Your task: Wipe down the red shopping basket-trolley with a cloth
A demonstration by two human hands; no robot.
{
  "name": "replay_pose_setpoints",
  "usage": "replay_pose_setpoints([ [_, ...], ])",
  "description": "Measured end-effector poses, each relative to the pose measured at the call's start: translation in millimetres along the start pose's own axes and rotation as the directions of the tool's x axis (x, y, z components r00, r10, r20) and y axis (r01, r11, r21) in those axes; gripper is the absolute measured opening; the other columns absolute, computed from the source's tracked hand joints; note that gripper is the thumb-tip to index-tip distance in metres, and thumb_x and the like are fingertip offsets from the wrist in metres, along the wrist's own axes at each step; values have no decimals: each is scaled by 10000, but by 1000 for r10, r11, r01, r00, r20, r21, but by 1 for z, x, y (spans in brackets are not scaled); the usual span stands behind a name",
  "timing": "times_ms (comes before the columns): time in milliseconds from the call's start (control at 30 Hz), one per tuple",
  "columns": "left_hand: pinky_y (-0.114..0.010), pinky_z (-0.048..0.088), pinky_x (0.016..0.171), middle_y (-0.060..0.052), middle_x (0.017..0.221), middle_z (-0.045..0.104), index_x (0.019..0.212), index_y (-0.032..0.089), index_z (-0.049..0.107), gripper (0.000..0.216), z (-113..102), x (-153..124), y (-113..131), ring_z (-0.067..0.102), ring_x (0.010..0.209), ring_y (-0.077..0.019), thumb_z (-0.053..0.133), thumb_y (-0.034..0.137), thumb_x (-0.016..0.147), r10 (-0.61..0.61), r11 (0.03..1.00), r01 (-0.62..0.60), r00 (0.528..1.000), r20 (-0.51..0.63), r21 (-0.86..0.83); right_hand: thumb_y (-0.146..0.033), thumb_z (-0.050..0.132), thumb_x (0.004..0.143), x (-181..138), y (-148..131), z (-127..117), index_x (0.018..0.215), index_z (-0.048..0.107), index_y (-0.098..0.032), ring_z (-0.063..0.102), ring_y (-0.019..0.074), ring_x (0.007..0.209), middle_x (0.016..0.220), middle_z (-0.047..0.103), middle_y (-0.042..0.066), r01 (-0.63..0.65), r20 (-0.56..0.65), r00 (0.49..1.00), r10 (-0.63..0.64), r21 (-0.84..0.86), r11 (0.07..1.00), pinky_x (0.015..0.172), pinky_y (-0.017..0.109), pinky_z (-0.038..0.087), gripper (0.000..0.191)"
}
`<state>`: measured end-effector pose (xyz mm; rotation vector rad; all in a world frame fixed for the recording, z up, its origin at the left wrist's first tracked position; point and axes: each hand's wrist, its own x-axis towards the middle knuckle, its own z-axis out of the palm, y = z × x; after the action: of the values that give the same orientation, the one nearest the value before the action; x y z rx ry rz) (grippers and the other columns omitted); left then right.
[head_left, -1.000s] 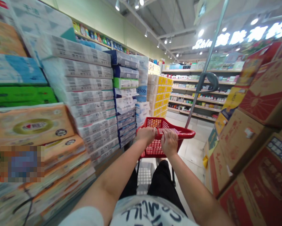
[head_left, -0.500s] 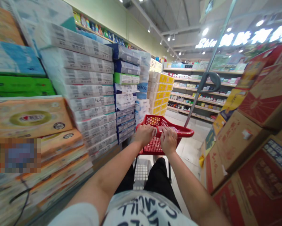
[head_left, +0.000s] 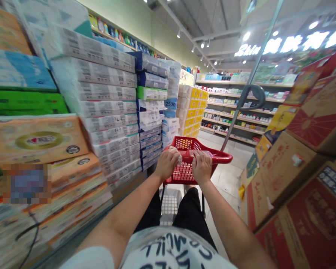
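A red shopping cart [head_left: 184, 173] with a mesh basket stands right in front of my body. My left hand [head_left: 168, 163] is closed at the left part of its red handle [head_left: 187, 157], the fingertips a little blurred. Closed over the same handle, just right of its middle, is my right hand [head_left: 202, 166]. A short stretch of bare handle shows between the two hands. Most of the basket's inside is hidden behind the handle and hands.
Tall stacks of wrapped paper packs [head_left: 111, 95] and orange packs [head_left: 44, 138] line the left. Cardboard boxes [head_left: 285, 168] are piled on the right. A slanted metal pole [head_left: 232, 125] rises beyond the cart, before stocked shelves [head_left: 229, 106]. Pale floor [head_left: 226, 179] runs between.
My left hand has slid slightly left along the handle, widening the gap between the hands. My right hand keeps its place. The surroundings have shifted slightly to the right in view.
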<state>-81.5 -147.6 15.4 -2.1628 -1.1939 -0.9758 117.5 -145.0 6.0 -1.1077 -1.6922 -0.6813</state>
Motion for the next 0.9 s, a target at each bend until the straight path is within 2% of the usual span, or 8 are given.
replay_pose_setpoints([
  [133, -421, 289, 1084, -81, 1299, 571, 1238, 213, 559, 324, 4, -15, -12, 428, 1281, -233, 379, 257, 972, 84, 996, -85, 996, -28, -38, -204, 454, 931, 0, 1, 0, 1197, 581, -202, 482, 234, 1190, 1207, 626, 78, 7, -8, 1000, -7, -8, 1000, 1051, 428, 312, 295],
  [233, -387, 359, 1009, -70, 1104, 660, 1073, 206, 627, 359, -1, 2, -16, 557, 1102, -200, 283, 281, 997, -119, 991, 121, 993, 27, -62, -208, 456, 933, 0, 0, 2, 1188, 581, -196, 480, 234, 1190, 1207, 627, 78, 0, -6, 1000, 0, -14, 1000, 1050, 424, 315, 285],
  [300, -337, 427, 856, -63, 918, 686, 916, 190, 646, 449, -6, 19, -16, 611, 891, -183, 215, 280, 1003, -251, 965, 258, 962, 108, -53, -212, 457, 932, 0, 0, 3, 1190, 581, -194, 478, 234, 1195, 1211, 625, 79, -4, -4, 1000, 4, -11, 1000, 1056, 427, 310, 286],
  [367, -310, 432, 764, -57, 869, 689, 849, 192, 642, 478, -9, 33, -17, 612, 794, -172, 203, 295, 1005, -292, 953, 303, 938, 188, -32, -214, 460, 930, 0, 0, 4, 1196, 580, -194, 478, 235, 1196, 1217, 621, 83, -5, -2, 1000, 5, -1, 1000, 1060, 433, 306, 293],
  [500, -346, 427, 799, -68, 845, 669, 814, 187, 631, 441, -12, 34, -9, 597, 797, -193, 261, 340, 998, -177, 984, 174, 961, 213, 34, -199, 466, 919, 0, 1, 2, 1202, 581, -198, 476, 234, 1197, 1211, 626, 83, -9, -11, 1000, 9, 11, 1000, 1062, 441, 306, 305],
  [733, -479, 283, 1089, -114, 1313, 545, 1237, 176, 550, 343, 2, -8, 17, 371, 1316, -281, 397, 282, 949, 22, 1000, -20, 996, -81, 21, -186, 473, 907, 1, 4, -1, 1191, 587, -202, 485, 237, 1182, 1198, 629, 84, -10, -27, 1000, 10, 19, 1000, 1048, 446, 325, 307],
  [833, -438, 364, 1022, -110, 1168, 632, 1151, 186, 617, 338, -3, 6, 20, 517, 1170, -254, 366, 317, 967, -23, 1000, 23, 1000, 6, 14, -187, 473, 903, 1, 4, -1, 1184, 589, -202, 488, 236, 1175, 1188, 631, 84, -4, -31, 999, 5, 15, 1000, 1043, 443, 328, 305],
  [900, -399, 434, 917, -85, 923, 687, 938, 197, 687, 407, -11, 25, 21, 620, 938, -219, 311, 346, 985, -99, 995, 99, 985, 142, 8, -190, 471, 903, 2, 4, -1, 1168, 594, -200, 495, 234, 1164, 1181, 633, 84, -3, -38, 999, 3, 5, 1000, 1039, 439, 329, 292],
])
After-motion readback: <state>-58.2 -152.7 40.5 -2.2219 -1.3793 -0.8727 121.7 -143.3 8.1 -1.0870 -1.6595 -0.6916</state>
